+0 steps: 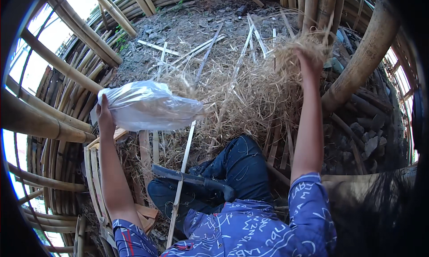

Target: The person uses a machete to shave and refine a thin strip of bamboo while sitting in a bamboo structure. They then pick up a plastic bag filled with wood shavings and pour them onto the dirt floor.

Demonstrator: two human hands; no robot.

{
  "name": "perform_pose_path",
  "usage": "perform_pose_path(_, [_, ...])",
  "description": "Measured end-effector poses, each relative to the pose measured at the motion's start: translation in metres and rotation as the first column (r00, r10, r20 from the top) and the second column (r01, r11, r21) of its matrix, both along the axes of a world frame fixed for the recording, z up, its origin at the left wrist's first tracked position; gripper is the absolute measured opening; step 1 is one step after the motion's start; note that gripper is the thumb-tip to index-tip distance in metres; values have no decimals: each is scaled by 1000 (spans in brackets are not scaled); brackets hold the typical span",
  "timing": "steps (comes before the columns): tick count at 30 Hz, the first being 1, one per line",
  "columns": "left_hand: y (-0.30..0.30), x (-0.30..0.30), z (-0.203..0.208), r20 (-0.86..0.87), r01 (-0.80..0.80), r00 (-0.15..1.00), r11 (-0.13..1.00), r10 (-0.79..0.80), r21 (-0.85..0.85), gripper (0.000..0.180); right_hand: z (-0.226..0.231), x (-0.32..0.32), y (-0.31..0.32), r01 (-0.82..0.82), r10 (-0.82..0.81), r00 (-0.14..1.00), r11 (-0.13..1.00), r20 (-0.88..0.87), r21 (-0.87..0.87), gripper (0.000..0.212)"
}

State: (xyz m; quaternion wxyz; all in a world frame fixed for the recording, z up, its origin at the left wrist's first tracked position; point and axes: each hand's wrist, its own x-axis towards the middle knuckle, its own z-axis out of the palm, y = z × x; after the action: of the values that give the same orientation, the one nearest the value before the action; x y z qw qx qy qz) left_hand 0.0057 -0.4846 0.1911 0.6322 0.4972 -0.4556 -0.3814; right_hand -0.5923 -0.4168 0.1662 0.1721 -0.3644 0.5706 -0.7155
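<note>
"What do your hands hold?"

"My left hand [106,116] grips the left end of one clear plastic bag [152,106], raised above the ground [178,27] left of the fibre heap [263,94]. My right hand [309,62] clutches one tuft of dry shavings [290,51], up toward the ground's far right corner."

"What is hard to see?"

"My right fingertips, buried in the tuft; some left fingers, behind plastic; the bag's contents, a blurred brownish shape. The strips in the heap are too tangled to count."

"And the bag's direction?"

"Long axis left to right, narrower end pointing right. One knife [172,173] lies across my folded legs, handle rightward."
</note>
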Motion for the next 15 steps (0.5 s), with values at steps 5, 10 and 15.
perform_pose_path(5, [15,-42,35,59,181,982,983,-181,-3,39,63,10,-2,499,184,636,644,-750,580,73])
perform_pose_path(10, [51,-48,80,4,252,968,967,-252,-34,33,52,126,32,-11,545,563,757,-621,654,41])
perform_pose_path(15, [60,-50,68,-288,397,868,914,-404,-88,47,-88,158,-15,-699,822,555,376,129,608,44])
